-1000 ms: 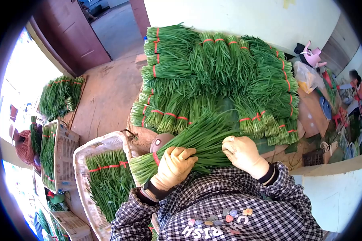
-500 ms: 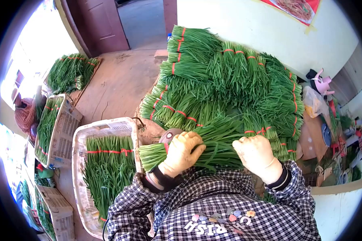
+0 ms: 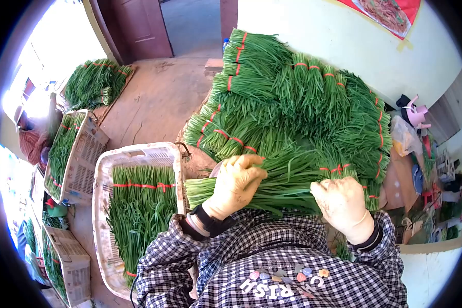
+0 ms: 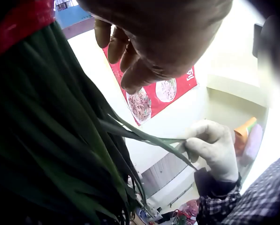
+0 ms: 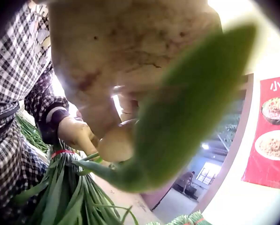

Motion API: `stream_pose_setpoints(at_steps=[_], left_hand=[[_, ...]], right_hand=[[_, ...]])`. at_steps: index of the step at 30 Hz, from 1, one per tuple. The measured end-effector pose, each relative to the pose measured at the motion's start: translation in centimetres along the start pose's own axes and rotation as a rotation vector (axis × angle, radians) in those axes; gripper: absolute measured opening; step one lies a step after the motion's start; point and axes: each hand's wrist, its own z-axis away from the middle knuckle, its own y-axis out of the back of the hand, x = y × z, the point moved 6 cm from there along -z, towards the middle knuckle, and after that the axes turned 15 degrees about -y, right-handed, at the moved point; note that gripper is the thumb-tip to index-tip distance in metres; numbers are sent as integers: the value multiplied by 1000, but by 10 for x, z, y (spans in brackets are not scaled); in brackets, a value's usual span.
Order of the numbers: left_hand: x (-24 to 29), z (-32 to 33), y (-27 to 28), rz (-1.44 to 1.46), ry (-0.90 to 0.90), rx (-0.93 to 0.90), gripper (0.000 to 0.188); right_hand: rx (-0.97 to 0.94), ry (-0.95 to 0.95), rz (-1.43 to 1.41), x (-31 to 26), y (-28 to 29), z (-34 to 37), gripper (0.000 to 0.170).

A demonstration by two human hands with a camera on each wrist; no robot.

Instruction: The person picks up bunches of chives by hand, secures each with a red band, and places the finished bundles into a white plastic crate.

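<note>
A bunch of garlic chives (image 3: 287, 192) lies across the person's front, pale stems to the left. The gloved left hand (image 3: 235, 185) is over its stem end. In the left wrist view that hand's fingers (image 4: 129, 58) hang loosely bent, apart from the leaves, near the red band (image 4: 20, 26). Beyond the leafy end, the gloved right hand (image 3: 345, 208) pinches a few chive leaves (image 4: 154, 140) between thumb and fingers, drawn out taut from the bunch. A leaf tip (image 5: 191, 112) looms blurred before the right wrist camera.
A large pile of banded chive bunches (image 3: 313, 108) lies ahead. At the left stands a white plastic crate (image 3: 101, 200) holding chives, with another crate (image 3: 82, 154) beyond it. A person (image 3: 33, 136) sits at the far left. A wall (image 3: 297, 25) stands behind the pile.
The head view has turned, so the crate and pile sit differently and a poster appears. The right hand has moved right, away from the left hand. The left hand stays over the stem end.
</note>
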Motion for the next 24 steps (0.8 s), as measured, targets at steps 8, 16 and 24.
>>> stream_pose_setpoints(at_steps=[8,16,24], left_hand=[[19,14,-2,45,-4,-232,21],[15,22,-4,78,83,-310,20],[9,21,-6,97,120,-327,18]], right_hand=[[10,73,14,-3,4,-25,12],[-34,53,19,12,-15,-29,4],[155,12,-549,-34,15,-11,17]])
